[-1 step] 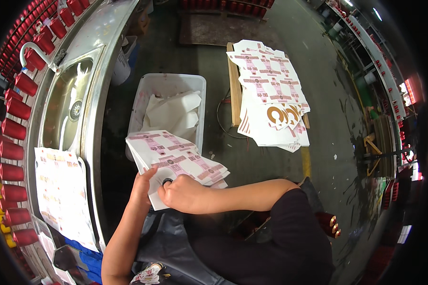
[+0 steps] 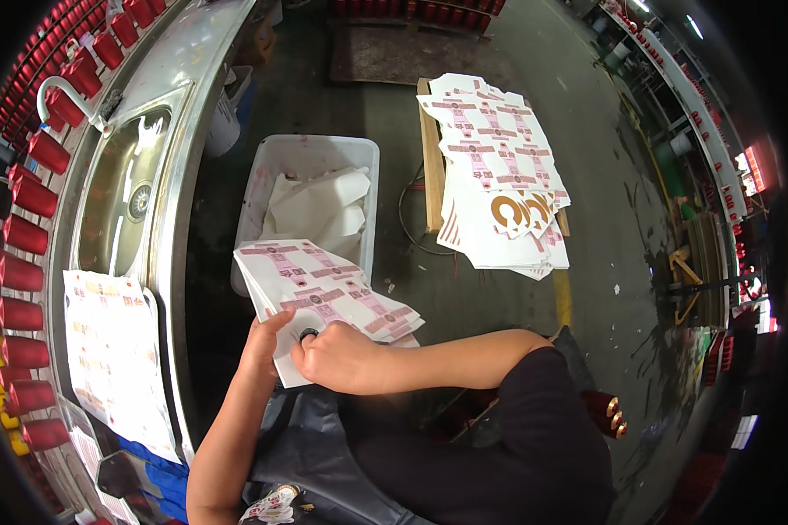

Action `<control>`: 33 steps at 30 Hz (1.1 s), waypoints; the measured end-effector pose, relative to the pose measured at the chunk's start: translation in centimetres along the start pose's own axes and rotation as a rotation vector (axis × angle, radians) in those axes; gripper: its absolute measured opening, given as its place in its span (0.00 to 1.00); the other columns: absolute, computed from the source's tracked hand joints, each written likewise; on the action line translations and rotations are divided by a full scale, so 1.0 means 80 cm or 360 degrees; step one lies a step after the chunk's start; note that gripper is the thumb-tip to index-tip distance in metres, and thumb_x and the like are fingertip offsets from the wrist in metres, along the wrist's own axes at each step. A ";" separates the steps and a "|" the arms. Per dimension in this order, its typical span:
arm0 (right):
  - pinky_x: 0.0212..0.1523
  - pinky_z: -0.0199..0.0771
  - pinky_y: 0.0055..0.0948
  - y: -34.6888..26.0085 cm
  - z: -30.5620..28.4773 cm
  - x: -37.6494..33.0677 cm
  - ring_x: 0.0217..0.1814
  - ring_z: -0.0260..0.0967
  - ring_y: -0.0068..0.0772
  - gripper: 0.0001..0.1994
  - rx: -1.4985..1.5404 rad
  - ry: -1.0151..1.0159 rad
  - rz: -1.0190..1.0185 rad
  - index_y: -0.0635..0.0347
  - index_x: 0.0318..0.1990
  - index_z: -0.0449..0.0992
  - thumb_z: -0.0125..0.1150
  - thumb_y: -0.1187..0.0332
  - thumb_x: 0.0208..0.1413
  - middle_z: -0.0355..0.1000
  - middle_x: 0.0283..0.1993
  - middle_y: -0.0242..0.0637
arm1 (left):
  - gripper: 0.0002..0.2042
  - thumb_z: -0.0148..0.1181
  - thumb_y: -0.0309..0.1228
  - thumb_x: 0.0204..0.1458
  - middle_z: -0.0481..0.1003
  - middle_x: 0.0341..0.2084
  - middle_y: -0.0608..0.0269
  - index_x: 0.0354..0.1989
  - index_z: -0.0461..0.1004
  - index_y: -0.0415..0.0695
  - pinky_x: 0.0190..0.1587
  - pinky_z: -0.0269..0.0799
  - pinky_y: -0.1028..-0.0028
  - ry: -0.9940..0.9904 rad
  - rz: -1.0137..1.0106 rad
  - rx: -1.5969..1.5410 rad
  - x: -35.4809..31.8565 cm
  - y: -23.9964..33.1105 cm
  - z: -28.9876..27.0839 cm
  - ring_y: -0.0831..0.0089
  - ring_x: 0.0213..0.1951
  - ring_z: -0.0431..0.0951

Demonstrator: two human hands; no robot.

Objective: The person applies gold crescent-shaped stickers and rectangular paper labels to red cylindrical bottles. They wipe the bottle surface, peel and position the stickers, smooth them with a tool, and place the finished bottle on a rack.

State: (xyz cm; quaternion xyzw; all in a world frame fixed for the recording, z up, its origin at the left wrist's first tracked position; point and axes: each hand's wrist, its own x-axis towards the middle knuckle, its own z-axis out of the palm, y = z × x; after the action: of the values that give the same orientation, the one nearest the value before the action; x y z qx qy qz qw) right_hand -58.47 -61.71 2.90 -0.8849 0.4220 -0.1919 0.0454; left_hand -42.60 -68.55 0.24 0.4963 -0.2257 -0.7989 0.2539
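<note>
A fanned stack of white die-cut cardboard sheets with red printing [image 2: 324, 284] rests on my lap. My left hand [image 2: 261, 346] holds the stack's near left edge. My right hand [image 2: 337, 357] is curled over the near corner, fingers pressing beside a small round hole in the top sheet. Just beyond the stack stands a grey plastic bin [image 2: 311, 153] holding white cardboard offcuts [image 2: 315, 206].
A tall pile of the same printed sheets [image 2: 495, 171] lies on a wooden pallet to the right. A steel counter with a sink [image 2: 127, 197] and a tap runs along the left, with printed sheets [image 2: 109, 350] on it. Red cylinders [image 2: 26, 232] line its far edge.
</note>
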 end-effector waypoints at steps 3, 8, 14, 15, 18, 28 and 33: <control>0.18 0.73 0.33 -0.008 -0.004 -0.007 0.19 0.74 0.35 0.06 0.0057 -0.0030 -0.0005 0.64 0.26 0.70 0.60 0.73 0.40 0.69 0.18 0.38 | 0.23 0.58 0.20 0.49 0.78 0.46 0.50 0.57 0.69 0.33 0.49 0.76 0.62 -0.0098 -0.0095 0.0151 0.001 -0.005 -0.005 0.59 0.45 0.80; 0.20 0.74 0.35 -0.022 -0.012 -0.022 0.20 0.74 0.38 0.06 0.0276 -0.0149 -0.0007 0.64 0.26 0.70 0.60 0.73 0.42 0.70 0.19 0.39 | 0.23 0.57 0.14 0.44 0.79 0.43 0.51 0.54 0.72 0.34 0.49 0.78 0.61 -0.0202 -0.0326 0.0222 0.011 -0.037 -0.026 0.58 0.43 0.81; 0.26 0.75 0.43 -0.047 -0.008 -0.044 0.26 0.77 0.46 0.06 0.0535 -0.0356 0.0138 0.61 0.19 0.76 0.57 0.71 0.43 0.75 0.23 0.45 | 0.21 0.56 0.13 0.47 0.79 0.45 0.46 0.53 0.74 0.31 0.49 0.79 0.57 -0.0533 -0.0669 -0.0019 0.015 -0.087 -0.047 0.55 0.45 0.81; 0.26 0.75 0.43 -0.049 -0.007 -0.046 0.26 0.77 0.46 0.06 0.0570 -0.0378 0.0133 0.62 0.19 0.76 0.57 0.71 0.43 0.75 0.22 0.45 | 0.20 0.57 0.13 0.48 0.79 0.45 0.46 0.52 0.74 0.30 0.48 0.79 0.57 -0.0567 -0.0707 -0.0006 0.013 -0.094 -0.050 0.56 0.45 0.82; 0.24 0.75 0.40 -0.050 -0.012 -0.047 0.25 0.77 0.45 0.04 0.0536 -0.0561 0.0070 0.64 0.24 0.72 0.57 0.73 0.43 0.75 0.22 0.44 | 0.23 0.56 0.09 0.45 0.79 0.46 0.46 0.53 0.74 0.31 0.48 0.79 0.56 -0.0605 -0.0748 0.0001 0.015 -0.111 -0.047 0.55 0.46 0.82; 0.39 0.76 0.36 0.094 -0.036 -0.050 0.36 0.78 0.42 0.18 0.1008 -0.0380 0.0933 0.56 0.39 0.81 0.71 0.52 0.50 0.79 0.34 0.42 | 0.26 0.61 0.11 0.42 0.78 0.47 0.47 0.55 0.71 0.30 0.49 0.80 0.58 -0.0377 -0.0372 0.0092 -0.001 -0.066 -0.015 0.54 0.45 0.82; 0.44 0.78 0.49 0.330 -0.017 -0.098 0.44 0.77 0.54 0.14 -0.0394 0.0089 0.1857 0.62 0.44 0.76 0.65 0.66 0.51 0.73 0.46 0.53 | 0.25 0.60 0.13 0.43 0.78 0.45 0.46 0.55 0.70 0.28 0.46 0.80 0.64 -0.0213 -0.0167 0.0098 -0.020 -0.019 -0.002 0.56 0.43 0.82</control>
State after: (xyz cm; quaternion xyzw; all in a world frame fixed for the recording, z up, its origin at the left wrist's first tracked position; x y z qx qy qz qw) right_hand -82.69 -72.51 -4.63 -0.5002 0.8587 -0.1077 0.0288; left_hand -42.13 -66.36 0.30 0.4605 -0.2404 -0.8352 0.1806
